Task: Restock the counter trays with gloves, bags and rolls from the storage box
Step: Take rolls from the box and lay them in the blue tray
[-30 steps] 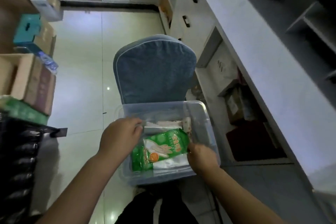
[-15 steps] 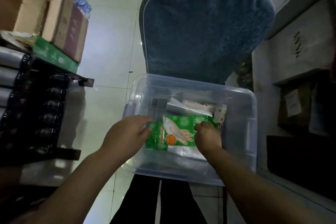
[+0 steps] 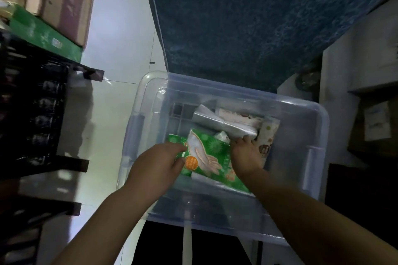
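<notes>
A clear plastic storage box sits on a blue-cushioned chair. Inside lies a green pack of gloves with a white glove picture on it. My left hand pinches the pack's left end. My right hand reaches into the box at the pack's right end, fingers curled down over it; whether it grips the pack or what lies beneath is hidden. Behind the pack lie a white folded bag bundle and patterned packs.
A dark rack stands at the left, with a green box and cardboard boxes above it. White tiled floor runs between rack and chair. A white counter cabinet with shelved boxes stands at the right.
The view has closed in on the box. The glove pack has sunk lower inside it, and my right hand has moved from the pack's lower edge to its right end.
</notes>
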